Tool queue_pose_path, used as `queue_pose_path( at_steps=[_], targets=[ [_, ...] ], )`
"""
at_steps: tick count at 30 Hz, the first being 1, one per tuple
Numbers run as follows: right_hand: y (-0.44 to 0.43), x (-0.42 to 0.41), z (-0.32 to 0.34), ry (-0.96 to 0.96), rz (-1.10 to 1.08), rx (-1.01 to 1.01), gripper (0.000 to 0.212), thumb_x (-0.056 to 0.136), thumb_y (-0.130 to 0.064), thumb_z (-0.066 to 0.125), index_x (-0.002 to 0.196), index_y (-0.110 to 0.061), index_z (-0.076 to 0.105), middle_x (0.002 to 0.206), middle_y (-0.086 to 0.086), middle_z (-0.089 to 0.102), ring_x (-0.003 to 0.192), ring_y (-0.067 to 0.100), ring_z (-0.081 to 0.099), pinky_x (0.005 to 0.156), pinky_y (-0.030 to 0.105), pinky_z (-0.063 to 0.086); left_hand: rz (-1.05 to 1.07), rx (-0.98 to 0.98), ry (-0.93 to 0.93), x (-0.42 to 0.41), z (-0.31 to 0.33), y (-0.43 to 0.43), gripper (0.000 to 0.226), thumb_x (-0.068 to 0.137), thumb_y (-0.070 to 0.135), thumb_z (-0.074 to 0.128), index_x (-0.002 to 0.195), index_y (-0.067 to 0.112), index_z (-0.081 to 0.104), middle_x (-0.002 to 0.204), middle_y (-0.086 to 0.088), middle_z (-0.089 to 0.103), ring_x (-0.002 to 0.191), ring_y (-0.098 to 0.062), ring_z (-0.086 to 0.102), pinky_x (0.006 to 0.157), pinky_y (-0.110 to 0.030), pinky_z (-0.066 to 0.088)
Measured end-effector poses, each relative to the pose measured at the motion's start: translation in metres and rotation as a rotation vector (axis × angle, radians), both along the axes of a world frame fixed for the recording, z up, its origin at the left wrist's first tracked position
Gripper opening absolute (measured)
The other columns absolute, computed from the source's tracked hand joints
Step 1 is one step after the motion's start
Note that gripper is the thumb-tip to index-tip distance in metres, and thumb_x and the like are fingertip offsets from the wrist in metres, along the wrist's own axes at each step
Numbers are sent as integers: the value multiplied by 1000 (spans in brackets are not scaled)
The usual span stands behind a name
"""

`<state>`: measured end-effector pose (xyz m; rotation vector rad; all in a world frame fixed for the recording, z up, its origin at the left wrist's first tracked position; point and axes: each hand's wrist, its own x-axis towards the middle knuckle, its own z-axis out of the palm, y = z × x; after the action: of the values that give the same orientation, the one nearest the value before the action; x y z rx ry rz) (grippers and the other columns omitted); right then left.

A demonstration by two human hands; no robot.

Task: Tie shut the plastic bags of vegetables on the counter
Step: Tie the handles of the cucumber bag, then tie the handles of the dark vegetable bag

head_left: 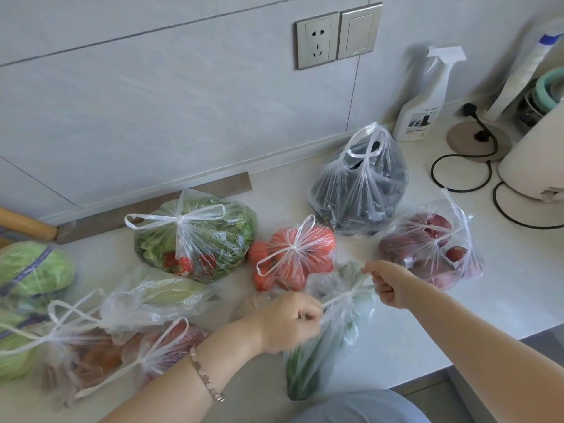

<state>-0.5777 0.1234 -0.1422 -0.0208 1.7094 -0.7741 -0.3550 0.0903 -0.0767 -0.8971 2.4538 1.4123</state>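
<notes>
- A thin clear plastic bag of long green vegetables lies at the near edge of the pale counter, just in front of the tied bag of red tomatoes.
- The left hand has its fingers curled round one of the bag's twisted white handle straps. The right hand pinches the other, and the two pull apart across a small knot.
- I'd judge the film soft, slippery and easily torn, and the load light. Best to hold the straps close by the knot, not the bag wall.
- Farther back, the bag of leafy greens and the bag of red onions look knotted already.
</notes>
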Motion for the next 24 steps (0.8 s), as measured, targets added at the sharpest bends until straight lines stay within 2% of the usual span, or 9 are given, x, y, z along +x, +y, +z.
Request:
queue_pose_path(
  at_steps=[1, 4, 6, 9, 11, 15, 18, 21, 24],
  targets=[
    [0, 1, 1, -3, 4, 0, 42, 83, -4, 53, 51, -19, 29, 30, -8, 23, 22, 6, 16, 28, 9, 12, 67, -16, -30, 3, -9, -4, 33, 81, 31, 51, 53, 13, 46, 60, -4, 42, 55, -10, 38, 61, -25, 35],
    [-1, 6, 2, 106, 68, 19, 37, 81, -7, 58, 52, -16, 36, 36, -4, 29, 28, 8, 21, 29, 11, 16, 223, -17, -144, 6, -26, -17, 28, 84, 38, 53, 63, 22, 57, 54, 5, 49, 52, -16, 43, 57, -28, 35],
    [-1, 7, 4, 201, 90, 19, 27, 79, -6, 58, 57, -11, 44, 48, 1, 32, 39, 12, 24, 30, 12, 18, 335, 211, -41, 7, -25, -22, 30, 89, 25, 54, 60, 23, 61, 47, 8, 48, 45, -11, 41, 56, -26, 36],
    [-1, 7, 5, 253, 73, 11, 24, 78, -4, 57, 58, -9, 46, 53, 3, 32, 45, 14, 24, 32, 15, 20, 597, 689, 195, 12, -27, -29, 40, 91, 2, 46, 55, 13, 59, 41, 6, 44, 42, -7, 38, 69, -23, 41],
    [-1, 10, 7, 304, 129, 1, 24, 78, -7, 58, 57, -9, 47, 55, 4, 35, 45, 14, 27, 37, 19, 22, 744, 760, 198, 12, -31, -33, 39, 92, 1, 43, 56, 7, 55, 39, 5, 47, 42, -8, 40, 59, -19, 43],
    [-5, 13, 18, 539, 375, -43, 16, 80, -12, 56, 76, 2, 62, 69, 8, 45, 59, 17, 38, 51, 23, 27, 724, 300, 55, -4, -27, -55, 26, 93, 14, 47, 70, 12, 59, 53, 8, 60, 56, -9, 52, 59, -23, 40],
    [-14, 11, 37, 658, 511, -98, 18, 84, -14, 53, 67, -10, 56, 65, 1, 48, 58, 14, 42, 53, 22, 33, 592, -100, 4, -22, -16, -79, 18, 93, 22, 45, 90, 15, 61, 79, 5, 60, 80, -16, 58, 68, -28, 41],
    [-26, 4, 53, 745, 581, -144, 14, 87, -17, 52, 92, -13, 65, 82, -2, 59, 74, 12, 53, 66, 22, 41, 396, -246, -30, -48, 0, -94, 21, 91, 19, 43, 90, 11, 62, 87, -2, 64, 84, -22, 59, 67, -27, 42],
    [-39, -11, 68, 790, 621, -210, 19, 88, -17, 52, 100, -12, 65, 89, -3, 60, 72, 7, 53, 60, 16, 39, 275, -315, -62, -76, 12, -99, 22, 89, 18, 42, 91, 10, 63, 93, -5, 67, 87, -24, 60, 74, -32, 47]
  ],
)
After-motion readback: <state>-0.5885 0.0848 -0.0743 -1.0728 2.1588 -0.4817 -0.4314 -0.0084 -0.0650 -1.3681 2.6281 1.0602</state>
